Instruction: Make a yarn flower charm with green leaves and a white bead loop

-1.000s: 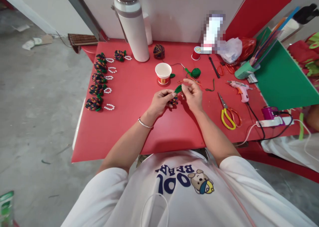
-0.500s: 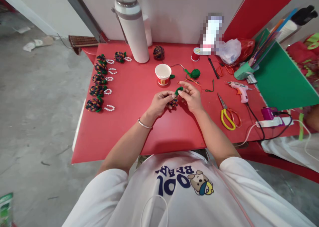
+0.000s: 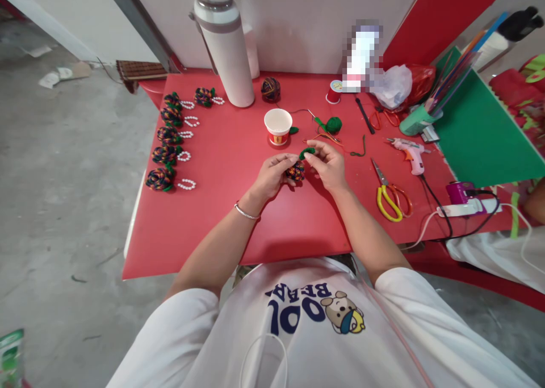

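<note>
Where the left hand (image 3: 272, 175) closes: on a multicoloured yarn flower (image 3: 296, 173), held by thumb and fingers.
Right hand (image 3: 328, 165): pinching a green leaf piece (image 3: 307, 151) just beyond the flower; whether the two are joined cannot be told.
Paper cup (image 3: 278, 130): upright, just beyond the left hand.
Green yarn ball (image 3: 334, 125): near, beyond the right hand.
Variegated yarn ball (image 3: 271, 89): beyond the left hand, behind the cup.
Flask (image 3: 225, 53): upright, beyond and left of the left hand.

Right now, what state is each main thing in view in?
Left hand: holding multicolored yarn flower
Right hand: pinching green piece
Cup: upright, uncovered
Flask: standing upright
Yellow-handled scissors: lying flat
Pink glue gun: lying on its side
Green yarn ball: wound
Multicolored yarn ball: wound
</note>
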The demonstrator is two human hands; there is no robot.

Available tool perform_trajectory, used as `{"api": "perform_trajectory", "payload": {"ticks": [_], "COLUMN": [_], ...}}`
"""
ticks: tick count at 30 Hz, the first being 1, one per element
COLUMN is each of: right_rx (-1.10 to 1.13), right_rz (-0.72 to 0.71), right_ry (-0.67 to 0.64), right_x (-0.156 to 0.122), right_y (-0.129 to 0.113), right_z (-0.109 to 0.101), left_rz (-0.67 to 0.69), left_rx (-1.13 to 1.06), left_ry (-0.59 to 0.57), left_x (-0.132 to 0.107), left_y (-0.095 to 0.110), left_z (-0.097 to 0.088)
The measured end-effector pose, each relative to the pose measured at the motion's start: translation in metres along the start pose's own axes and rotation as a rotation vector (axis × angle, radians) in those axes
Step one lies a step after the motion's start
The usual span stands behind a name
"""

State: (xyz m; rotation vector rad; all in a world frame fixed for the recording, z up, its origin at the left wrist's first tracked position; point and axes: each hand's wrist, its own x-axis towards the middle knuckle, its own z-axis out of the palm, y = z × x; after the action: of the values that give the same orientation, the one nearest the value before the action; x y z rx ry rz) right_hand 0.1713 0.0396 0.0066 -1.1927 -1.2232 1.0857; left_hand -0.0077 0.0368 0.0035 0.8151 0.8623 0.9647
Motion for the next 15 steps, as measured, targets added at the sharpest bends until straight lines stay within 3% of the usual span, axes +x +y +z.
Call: {"api": "perform_trajectory", "payload": {"ticks": [9, 15], "right_rx": [-0.274, -0.365], "right_rz": [-0.267, -0.287], "right_ry": [0.114, 0.106], "right_x": [-0.0002, 0.0004], "right_y": [0.004, 0.0039], "right_z": [0.0007, 0.0012], "left_rz": [0.019, 0.035], "left_rx": [-0.113, -0.098], "left_ry": [-0.068, -0.084], "left_x": [0.0027, 0.0024], "left_y": [-0.0026, -0.0091], "left_z": [-0.008, -0.0071]}}
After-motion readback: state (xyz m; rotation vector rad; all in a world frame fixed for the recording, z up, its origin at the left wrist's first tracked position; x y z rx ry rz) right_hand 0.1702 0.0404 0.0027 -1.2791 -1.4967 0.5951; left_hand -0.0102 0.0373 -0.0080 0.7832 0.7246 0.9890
